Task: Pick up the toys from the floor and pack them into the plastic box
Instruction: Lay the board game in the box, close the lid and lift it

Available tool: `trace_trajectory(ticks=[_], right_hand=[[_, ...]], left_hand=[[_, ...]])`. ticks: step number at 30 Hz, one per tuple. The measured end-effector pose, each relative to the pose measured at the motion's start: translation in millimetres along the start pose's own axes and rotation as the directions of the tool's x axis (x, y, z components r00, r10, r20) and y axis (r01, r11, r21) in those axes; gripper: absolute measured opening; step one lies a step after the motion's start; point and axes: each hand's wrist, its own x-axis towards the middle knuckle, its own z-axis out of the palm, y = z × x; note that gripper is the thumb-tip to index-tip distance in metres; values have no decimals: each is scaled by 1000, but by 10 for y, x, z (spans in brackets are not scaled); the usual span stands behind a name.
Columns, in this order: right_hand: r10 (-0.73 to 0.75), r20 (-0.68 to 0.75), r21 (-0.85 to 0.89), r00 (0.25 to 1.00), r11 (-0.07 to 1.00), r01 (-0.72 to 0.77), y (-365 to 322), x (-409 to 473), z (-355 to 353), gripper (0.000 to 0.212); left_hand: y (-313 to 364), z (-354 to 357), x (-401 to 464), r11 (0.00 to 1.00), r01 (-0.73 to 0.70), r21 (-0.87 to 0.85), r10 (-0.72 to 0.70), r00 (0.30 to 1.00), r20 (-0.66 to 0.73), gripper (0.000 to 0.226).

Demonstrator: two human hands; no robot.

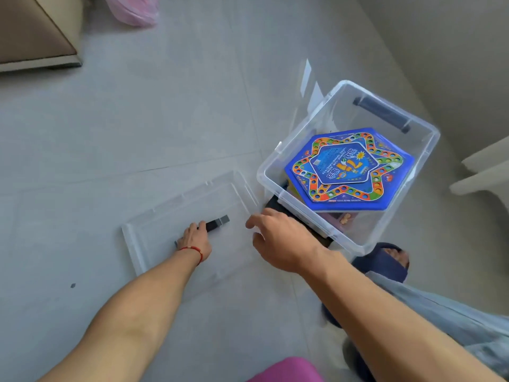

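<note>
Packing looks done: left hand (196, 238) grasps the lid (176, 230) handle, right hand (281, 238) released; next, lid onto box (429, 150).

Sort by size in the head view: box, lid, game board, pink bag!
1. box and lid: look alike, unsure
2. game board
3. pink bag, though farther away and cut off

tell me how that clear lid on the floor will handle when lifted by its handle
The lid looks thin and wide, so it is probably light and may flex a little. The left hand holds its dark handle off-centre, so the far side will likely dip. Smooth plastic on tile may slide easily.
</note>
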Motion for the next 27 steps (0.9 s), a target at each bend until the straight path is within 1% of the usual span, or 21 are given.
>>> trace_trajectory(ticks=[3, 5, 7, 9, 11, 14, 17, 20, 22, 24, 27], right_hand=[[63, 156, -3, 986, 998, -64, 246, -107, 131, 38], [81, 177, 10, 981, 996, -84, 322, -101, 103, 38], [88, 108, 41, 990, 995, -93, 330, -52, 13, 37], [73, 26, 91, 997, 993, -75, 307, 11, -81, 36], [58, -38, 127, 998, 990, -53, 280, 41, -170, 36], [62, -157, 144, 986, 989, -39, 264, 49, -307, 33], [117, -259, 187, 959, 980, -69, 278, -6, -468, 33], [194, -383, 281, 903, 956, -86, 339, -113, -665, 35], [271, -423, 362, 865, 925, -113, 400, -206, -826, 35], [357, -447, 425, 820, 892, -157, 499, -294, -987, 36], [473, -423, 540, 772, 816, -204, 717, -439, -1182, 34]], left_hand=[[-50, 32, 84, 998, 2, 59, 0, 999, -34, 40], [-101, 90, 89, 996, -6, 89, 4, 1000, 15, 35], [-118, 165, 37, 991, -32, 129, 25, 998, 52, 30], [-118, 184, -70, 987, -43, 155, 39, 999, 28, 27], [-127, 104, -161, 988, -7, 155, 17, 998, -65, 24], [-190, -277, -219, 993, 48, 111, -22, 974, -225, 20], [-228, -855, -272, 994, 66, 82, -28, 917, -399, 21], [-100, -1552, -381, 992, 44, 119, 29, 834, -551, 20], [135, -1988, -497, 986, 39, 165, 68, 801, -595, 20], [449, -2315, -644, 958, 59, 280, 137, 764, -630, 26], [965, -2651, -829, 893, 117, 435, 233, 707, -668, 31]])
